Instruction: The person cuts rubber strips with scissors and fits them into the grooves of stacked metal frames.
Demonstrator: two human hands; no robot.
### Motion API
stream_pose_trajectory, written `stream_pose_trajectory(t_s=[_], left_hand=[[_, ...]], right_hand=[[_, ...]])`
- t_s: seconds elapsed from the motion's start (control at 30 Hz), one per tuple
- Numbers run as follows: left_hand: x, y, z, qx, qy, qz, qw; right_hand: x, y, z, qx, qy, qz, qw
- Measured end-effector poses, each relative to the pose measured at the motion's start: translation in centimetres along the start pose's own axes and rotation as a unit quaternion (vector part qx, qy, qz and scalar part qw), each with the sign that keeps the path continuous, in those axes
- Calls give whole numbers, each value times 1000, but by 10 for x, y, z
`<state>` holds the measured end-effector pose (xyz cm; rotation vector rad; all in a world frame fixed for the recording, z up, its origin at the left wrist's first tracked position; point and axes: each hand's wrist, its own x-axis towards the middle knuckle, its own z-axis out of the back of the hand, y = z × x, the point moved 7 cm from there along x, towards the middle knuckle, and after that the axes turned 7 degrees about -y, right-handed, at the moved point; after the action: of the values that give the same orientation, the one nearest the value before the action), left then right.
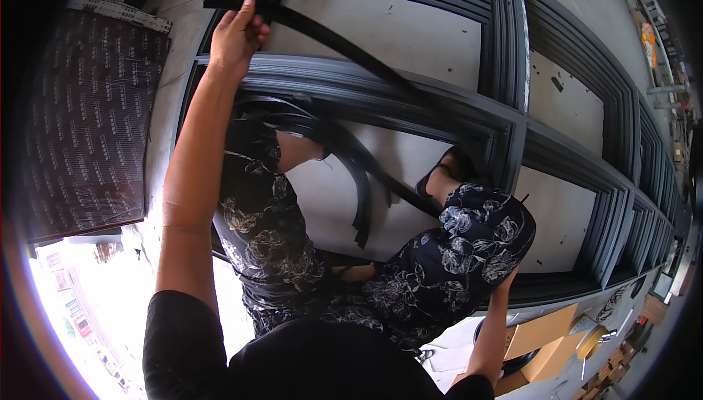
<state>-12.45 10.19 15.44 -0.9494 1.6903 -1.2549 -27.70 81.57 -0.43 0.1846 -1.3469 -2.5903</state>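
Note:
At the upper left, my left hand (239,32) is closed on a long black rubber strip (333,35), pinching it near its end. From there the strip runs in a curve down to the right, across the dark grey window frames (512,111), toward my right foot. More black strips (357,173) lie coiled and bent between my legs. One of their ends rests over the pale surface inside the frame. My right forearm (489,330) comes up beside my right thigh, which hides the hand and its fingers.
Nested grey frames (619,239) continue to the far right. A stack of dark printed panels (91,118) stands at the left. An open cardboard box (540,333) sits at the lower right, beside a yellow roll (592,343). Small black scraps (558,84) lie inside the frames.

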Motion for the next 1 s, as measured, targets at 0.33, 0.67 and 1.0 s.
stream_pose_trajectory(t_s=[0.33,0.67,1.0], left_hand=[[30,-1,46,-83,-139,21,987],[57,62,154,-148,-264,254,919],[90,118,206,74,-328,269,902]], right_hand=[[48,26,46,-200,-102,40,974],[261,198,99,-170,-139,181,959],[263,124,1,-294,11,187,937]])
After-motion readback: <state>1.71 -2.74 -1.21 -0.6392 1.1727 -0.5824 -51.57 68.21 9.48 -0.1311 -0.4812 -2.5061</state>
